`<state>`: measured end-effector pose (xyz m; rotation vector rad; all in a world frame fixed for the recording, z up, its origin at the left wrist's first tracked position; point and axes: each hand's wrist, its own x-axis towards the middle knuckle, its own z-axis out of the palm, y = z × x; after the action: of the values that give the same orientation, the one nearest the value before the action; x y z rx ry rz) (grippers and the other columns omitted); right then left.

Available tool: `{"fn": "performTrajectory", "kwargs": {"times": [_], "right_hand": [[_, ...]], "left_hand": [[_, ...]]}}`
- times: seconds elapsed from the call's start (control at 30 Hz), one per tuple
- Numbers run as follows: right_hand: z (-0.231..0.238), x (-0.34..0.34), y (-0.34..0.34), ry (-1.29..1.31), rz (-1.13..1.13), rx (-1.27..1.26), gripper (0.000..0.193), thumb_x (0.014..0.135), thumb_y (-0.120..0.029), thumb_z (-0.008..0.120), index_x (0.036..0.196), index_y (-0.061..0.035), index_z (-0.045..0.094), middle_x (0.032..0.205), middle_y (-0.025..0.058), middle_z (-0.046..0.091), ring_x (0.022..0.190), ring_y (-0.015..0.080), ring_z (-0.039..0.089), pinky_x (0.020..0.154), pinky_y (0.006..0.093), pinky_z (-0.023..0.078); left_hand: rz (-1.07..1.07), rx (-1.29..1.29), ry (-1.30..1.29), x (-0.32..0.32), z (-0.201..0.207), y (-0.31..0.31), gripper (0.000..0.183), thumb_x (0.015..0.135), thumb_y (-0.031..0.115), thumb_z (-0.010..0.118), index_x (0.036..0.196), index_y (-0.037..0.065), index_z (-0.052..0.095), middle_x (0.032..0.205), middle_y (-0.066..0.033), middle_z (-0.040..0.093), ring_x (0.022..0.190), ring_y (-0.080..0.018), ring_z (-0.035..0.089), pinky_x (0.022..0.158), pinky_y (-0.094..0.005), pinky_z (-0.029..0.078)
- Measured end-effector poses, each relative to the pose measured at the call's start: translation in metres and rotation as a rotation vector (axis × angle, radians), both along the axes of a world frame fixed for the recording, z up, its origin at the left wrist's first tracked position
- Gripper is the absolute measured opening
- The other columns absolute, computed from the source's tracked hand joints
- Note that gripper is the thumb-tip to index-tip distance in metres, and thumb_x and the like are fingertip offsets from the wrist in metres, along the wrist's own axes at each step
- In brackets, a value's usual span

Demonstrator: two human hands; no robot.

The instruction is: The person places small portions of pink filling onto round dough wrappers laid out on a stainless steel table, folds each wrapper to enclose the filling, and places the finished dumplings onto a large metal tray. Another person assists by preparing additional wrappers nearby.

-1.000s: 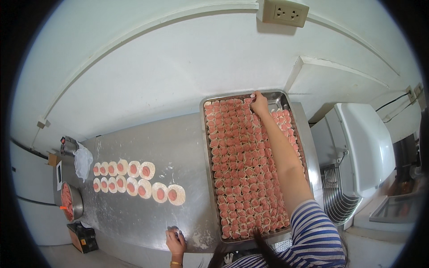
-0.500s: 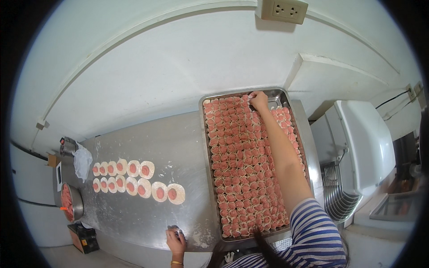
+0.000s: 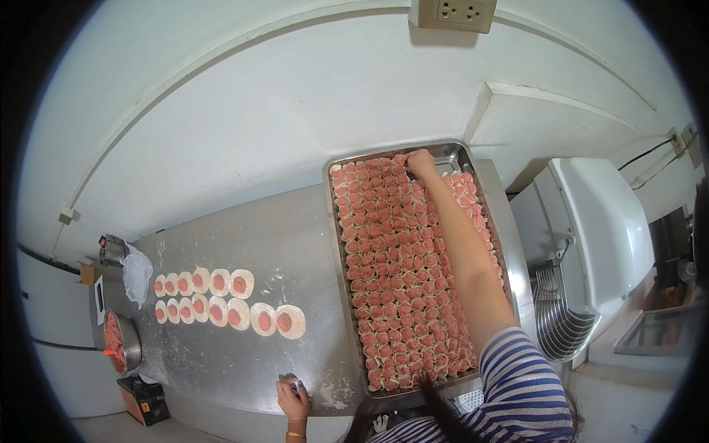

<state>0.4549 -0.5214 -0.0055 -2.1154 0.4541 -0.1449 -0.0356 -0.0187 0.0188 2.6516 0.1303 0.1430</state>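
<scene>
At the far left we see a round, shiny steel bowl [image 3: 132, 347] of pink filling [image 3: 113, 336]; it sits close to the table's end, so a careless knock could tip it. Next, on the grey, flour-dusted steel table [image 3: 221, 365], lie two rows of flat, round, pale dough wrappers [image 3: 218, 309] dabbed with pink filling. Several touch or overlap, so we judge they could stick and tear when lifted.

Our left hand [image 3: 293, 400] rests near the table's front edge, fingers curled beside something small and dark; we cannot tell whether they grip it.

Further right, the large, rectangular steel tray [image 3: 451, 159] holds tightly packed, pink-topped, pale-skinned dumplings [image 3: 395, 255]. Our right hand [image 3: 422, 164] is at its far side, fingers bunched together against the end of a row; their tips are hidden, so we cannot tell whether they pinch a dumpling. Pressing too hard there could squash the soft neighbours. Our bare right forearm [image 3: 469, 255] reaches across the tray, and dipping it could smear the tops. Loose dark hair [image 3: 441, 413] hangs by the near rim and could brush the filling.
</scene>
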Motion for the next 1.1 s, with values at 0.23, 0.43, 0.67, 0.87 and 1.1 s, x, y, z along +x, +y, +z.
{"fn": "performTrajectory", "kwargs": {"times": [0.23,0.43,0.67,0.87,1.1], "right_hand": [[0.039,-0.023,0.026,-0.037,0.104,-0.140,0.024,0.079,-0.024,0.059,0.080,-0.0016,0.070,0.085,0.0227,0.065,0.087,0.0388,0.063,0.076,0.0418,0.050],[0.027,-0.008,0.021,0.103,0.186,0.194,0.037,0.082,-0.025,0.055,0.093,0.0100,0.063,0.093,0.0203,0.065,0.088,0.0269,0.061,0.077,0.0380,0.047],[0.054,-0.024,0.039,0.129,0.047,0.499,0.061,0.090,-0.045,0.049,0.117,0.0088,0.056,0.122,0.0216,0.056,0.111,0.0296,0.052,0.090,0.0389,0.041],[0.049,-0.029,0.043,0.054,0.007,0.636,0.056,0.091,-0.054,0.047,0.106,-0.0016,0.061,0.104,0.0077,0.061,0.088,0.0183,0.054,0.083,0.0336,0.043],[0.012,-0.001,0.020,0.157,0.114,0.218,0.065,0.090,-0.057,0.041,0.095,0.0024,0.065,0.090,0.0139,0.064,0.084,0.0224,0.058,0.074,0.0359,0.044]], "left_hand": [[0.000,-0.012,0.007,-0.005,0.003,0.001,0.017,0.080,0.010,0.055,0.094,0.001,0.050,0.090,-0.0172,0.049,0.078,-0.0356,0.054,0.066,-0.0414,0.045],[0.016,0.022,0.016,-0.006,0.000,0.003,0.019,0.080,0.013,0.057,0.094,0.003,0.050,0.091,-0.0170,0.050,0.079,-0.0363,0.055,0.067,-0.0427,0.045],[-0.018,0.007,-0.040,-0.006,-0.004,0.004,0.017,0.080,0.013,0.057,0.093,0.004,0.050,0.090,-0.0153,0.051,0.077,-0.0352,0.055,0.065,-0.0423,0.046],[0.014,0.016,-0.026,-0.010,0.002,0.001,0.017,0.080,0.012,0.057,0.095,0.006,0.052,0.090,-0.0147,0.052,0.075,-0.0340,0.056,0.063,-0.0413,0.047],[0.019,-0.027,0.017,-0.005,0.011,0.002,0.019,0.078,0.013,0.060,0.096,0.009,0.054,0.093,-0.0145,0.055,0.077,-0.0351,0.058,0.064,-0.0431,0.048]]}}
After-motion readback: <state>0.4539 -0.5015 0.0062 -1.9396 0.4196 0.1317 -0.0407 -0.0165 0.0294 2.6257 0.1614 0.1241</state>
